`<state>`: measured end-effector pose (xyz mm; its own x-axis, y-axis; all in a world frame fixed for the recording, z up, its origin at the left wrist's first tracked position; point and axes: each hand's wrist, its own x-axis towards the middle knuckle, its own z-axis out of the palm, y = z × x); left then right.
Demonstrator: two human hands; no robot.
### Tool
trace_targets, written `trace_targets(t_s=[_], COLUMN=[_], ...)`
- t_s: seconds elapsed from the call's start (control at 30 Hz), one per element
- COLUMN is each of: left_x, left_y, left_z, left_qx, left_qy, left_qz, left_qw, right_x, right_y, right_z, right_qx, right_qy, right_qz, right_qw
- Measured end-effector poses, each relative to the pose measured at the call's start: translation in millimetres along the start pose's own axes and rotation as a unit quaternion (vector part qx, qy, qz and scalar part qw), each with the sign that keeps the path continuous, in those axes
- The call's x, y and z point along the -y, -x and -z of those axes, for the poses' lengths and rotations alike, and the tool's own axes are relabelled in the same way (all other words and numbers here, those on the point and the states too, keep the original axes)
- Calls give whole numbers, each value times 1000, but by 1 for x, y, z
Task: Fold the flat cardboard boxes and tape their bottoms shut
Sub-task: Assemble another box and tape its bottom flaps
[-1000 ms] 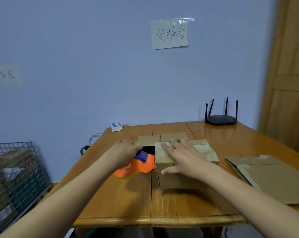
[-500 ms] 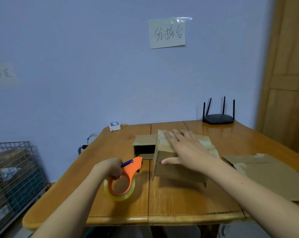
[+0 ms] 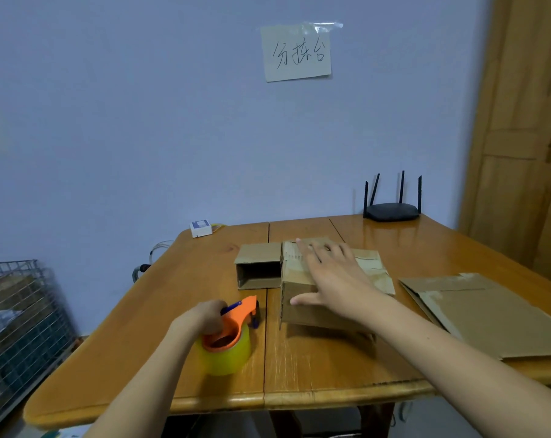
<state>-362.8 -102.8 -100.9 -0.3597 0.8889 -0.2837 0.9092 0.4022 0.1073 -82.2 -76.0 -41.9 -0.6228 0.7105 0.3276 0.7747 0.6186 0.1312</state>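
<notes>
Folded box, spare flat cardboard and the tape on the table

The brown box (image 3: 302, 290) sits mid-table, its near edge looks tipped up off the wood, old tape patches on top. A smaller open box (image 3: 257, 267) lies on its side touching its left. Flat cardboard (image 3: 486, 314) lies off to the right. Orange tape dispenser (image 3: 228, 335) with a yellowish roll stands near the front-left.

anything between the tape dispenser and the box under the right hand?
Only bare table, head view. The tape dispenser, gripped by the left hand, sits left of the box.
</notes>
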Motion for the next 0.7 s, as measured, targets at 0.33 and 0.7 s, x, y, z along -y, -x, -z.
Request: trace_targets(t_s=[0.33, 0.7], left_x=[-111, -86], left_y=[66, 73], left_z=[2, 5], left_qx=[-25, 1], left_qy=[629, 463], left_qz=[-192, -301], left_qw=[753, 834], right_x=[19, 11], right_y=[-12, -4], right_z=[-12, -2], right_qx=[-32, -36], right_qy=[28, 20], right_qz=[-15, 23], right_qw=[999, 999])
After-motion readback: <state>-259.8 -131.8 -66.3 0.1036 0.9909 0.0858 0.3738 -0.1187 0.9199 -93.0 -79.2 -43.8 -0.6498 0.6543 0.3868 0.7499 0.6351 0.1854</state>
